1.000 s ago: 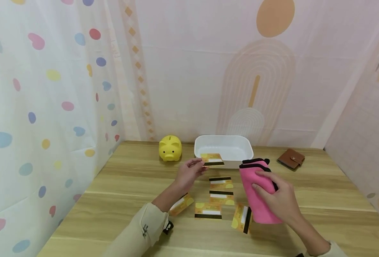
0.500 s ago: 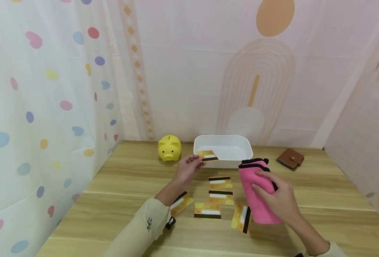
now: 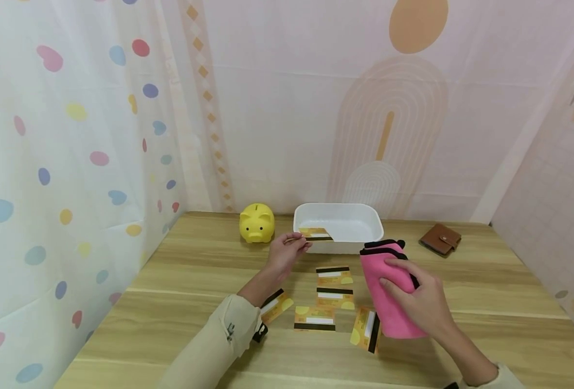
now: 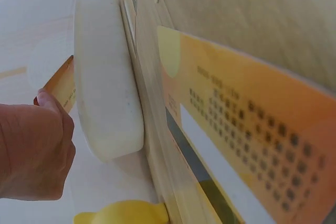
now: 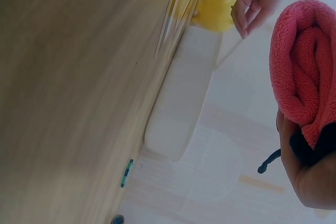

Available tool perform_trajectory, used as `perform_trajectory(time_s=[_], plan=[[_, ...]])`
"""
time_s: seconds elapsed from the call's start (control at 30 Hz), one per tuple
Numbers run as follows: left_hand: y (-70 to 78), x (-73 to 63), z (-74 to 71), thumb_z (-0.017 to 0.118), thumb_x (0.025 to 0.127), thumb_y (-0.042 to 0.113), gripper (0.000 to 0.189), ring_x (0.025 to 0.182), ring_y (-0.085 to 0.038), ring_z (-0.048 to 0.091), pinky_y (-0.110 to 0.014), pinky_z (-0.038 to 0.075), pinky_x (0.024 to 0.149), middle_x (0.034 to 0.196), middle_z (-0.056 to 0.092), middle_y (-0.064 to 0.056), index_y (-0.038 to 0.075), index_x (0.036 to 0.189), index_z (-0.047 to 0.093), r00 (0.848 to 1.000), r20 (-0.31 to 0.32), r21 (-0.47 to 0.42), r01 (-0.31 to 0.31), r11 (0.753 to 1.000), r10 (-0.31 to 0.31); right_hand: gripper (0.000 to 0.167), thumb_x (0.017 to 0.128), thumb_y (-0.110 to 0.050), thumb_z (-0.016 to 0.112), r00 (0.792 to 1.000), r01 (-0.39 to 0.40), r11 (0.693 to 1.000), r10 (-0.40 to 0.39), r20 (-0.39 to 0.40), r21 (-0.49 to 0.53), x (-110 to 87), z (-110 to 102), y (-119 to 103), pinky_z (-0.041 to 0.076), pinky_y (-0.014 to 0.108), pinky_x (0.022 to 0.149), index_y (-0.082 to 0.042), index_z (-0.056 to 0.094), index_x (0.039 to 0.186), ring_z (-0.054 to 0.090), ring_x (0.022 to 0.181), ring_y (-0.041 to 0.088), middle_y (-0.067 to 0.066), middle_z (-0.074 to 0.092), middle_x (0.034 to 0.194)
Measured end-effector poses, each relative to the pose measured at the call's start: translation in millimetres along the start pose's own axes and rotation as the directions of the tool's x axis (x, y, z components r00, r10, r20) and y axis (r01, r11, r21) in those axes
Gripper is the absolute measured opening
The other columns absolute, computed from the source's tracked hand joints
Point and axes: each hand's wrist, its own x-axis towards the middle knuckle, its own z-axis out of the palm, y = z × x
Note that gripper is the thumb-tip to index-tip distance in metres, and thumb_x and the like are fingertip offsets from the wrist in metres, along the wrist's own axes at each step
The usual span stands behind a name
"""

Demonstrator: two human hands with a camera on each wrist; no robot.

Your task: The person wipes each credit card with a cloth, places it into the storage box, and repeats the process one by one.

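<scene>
The striped card (image 3: 316,234) is off the worktop (image 3: 194,281), tilted at the near left part of the rim of the white tub (image 3: 342,248); whether it touches the rim I cannot tell. The left hand (image 3: 285,255) pinches its left end between thumb and fingers, the far end free. The right hand (image 3: 423,297) has its fingers curled round a folded pink cloth (image 3: 388,270), to the right of the tub's near side. The step in hand looks like steering the card at the rim, and a light pinch near the edge should suit it: enough to stop it swivelling, not enough to bow it. Better to level the card and lift its free end well over the rim before moving it inward, since a corner could catch there and flick the card out of the pinch. The right wrist is best held quiet, so that the cloth neither unrolls nor sweeps over the loose cards (image 3: 335,298) lying between the forearms. The left sleeve (image 3: 226,332) wants watching too, as its cuff sits beside the leftmost of them.
</scene>
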Motion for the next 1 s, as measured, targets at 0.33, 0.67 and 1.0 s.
perform_trajectory(time_s=[0.33,0.67,1.0], plan=[[-3.0,2.3,-6.1,0.058,0.096,-0.006,0.016,0.083,-0.015,0.068,-0.034,0.055,0.091,0.099,0.063,-0.015,-0.012,0.111,0.056,1.000,-0.001,0.057,-0.002,0.998,0.002,0.038,0.080,-0.011,0.084,1.000,-0.011,1.000,0.011,0.010,0.008,0.2,2,-1,0.049,0.023,0.046,-0.017,0.071,0.115,0.059,0.062,0.006,0.009,0.073,0.099],[-0.5,-19.6,-26.3,0.064,0.095,0.000,0.016,0.085,-0.021,0.069,-0.037,0.059,0.079,0.103,0.067,-0.023,-0.006,0.109,0.061,0.992,0.127,0.319,-0.060,0.946,0.020,0.038,0.080,-0.010,0.083,1.000,-0.007,1.000,0.007,0.018,0.013,0.1,3,-1,0.049,0.023,0.045,-0.017,0.071,0.116,0.059,0.061,0.006,0.011,0.073,0.101],[8.7,-51.8,-35.5,0.066,0.095,0.010,0.031,0.087,-0.022,0.069,-0.032,0.056,0.066,0.107,0.066,-0.013,-0.004,0.122,0.058,0.978,0.208,0.440,-0.076,0.895,-0.019,0.039,0.080,-0.010,0.084,1.000,-0.018,1.000,0.018,0.015,0.006,-0.5,1,-1,0.046,0.022,0.043,-0.017,0.071,0.116,0.055,0.058,0.005,0.011,0.072,0.106]])
